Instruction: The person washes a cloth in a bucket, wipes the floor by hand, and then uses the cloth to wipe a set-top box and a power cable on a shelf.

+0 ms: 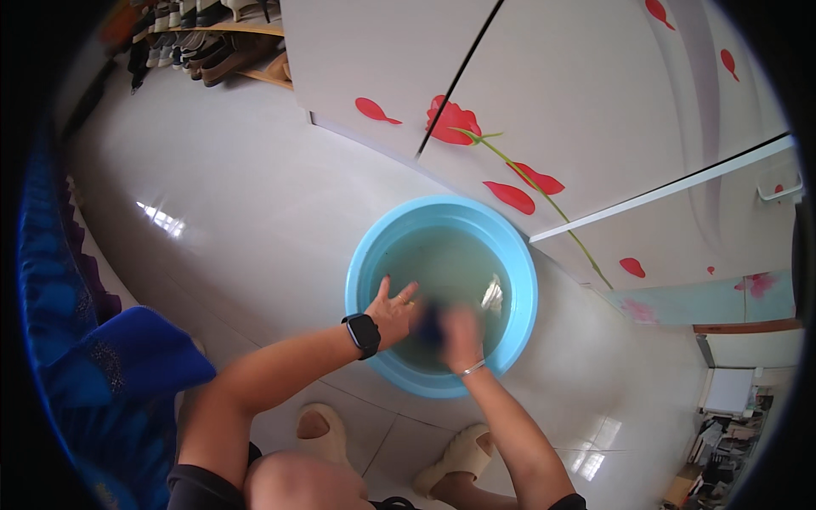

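A round light-blue plastic basin (521, 255) stands on the tiled floor, holding cloudy water. My left hand (390, 313), with a ring and a black smartwatch (363, 335) at the wrist, is over the near left part of the basin, fingers spread. My right hand (462, 336), with a silver bangle (473, 367), is blurred at the near side of the basin. A dark blue, blurred item (430, 326) lies between the hands, against my right hand; whether it is gripped does not show. White cloth (493, 294) shows in the water at the right.
White cabinets (542, 95) with red flower prints stand just behind the basin. Shoes fill a rack (223, 27) at the far left. Blue fabric (140, 350) hangs at the left. My feet in beige slippers (460, 449) are near the basin; a cluttered shelf (720, 446) is at lower right.
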`<move>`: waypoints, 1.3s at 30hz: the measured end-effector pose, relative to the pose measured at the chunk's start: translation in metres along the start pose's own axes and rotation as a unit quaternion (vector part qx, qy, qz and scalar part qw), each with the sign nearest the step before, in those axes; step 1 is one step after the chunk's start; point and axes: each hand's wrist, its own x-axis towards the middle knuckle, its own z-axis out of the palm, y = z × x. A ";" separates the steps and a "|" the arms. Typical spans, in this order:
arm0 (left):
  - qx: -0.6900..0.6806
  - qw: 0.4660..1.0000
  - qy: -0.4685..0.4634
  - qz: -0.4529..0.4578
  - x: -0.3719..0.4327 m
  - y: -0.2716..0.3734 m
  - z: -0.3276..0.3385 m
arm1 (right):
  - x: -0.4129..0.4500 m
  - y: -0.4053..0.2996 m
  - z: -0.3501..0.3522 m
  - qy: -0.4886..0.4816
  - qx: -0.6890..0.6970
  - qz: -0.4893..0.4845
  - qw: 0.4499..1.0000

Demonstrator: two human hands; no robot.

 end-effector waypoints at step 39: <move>-0.386 0.900 0.195 0.057 -0.031 -0.022 -0.072 | -0.047 -0.005 -0.120 -0.124 0.097 0.005 0.987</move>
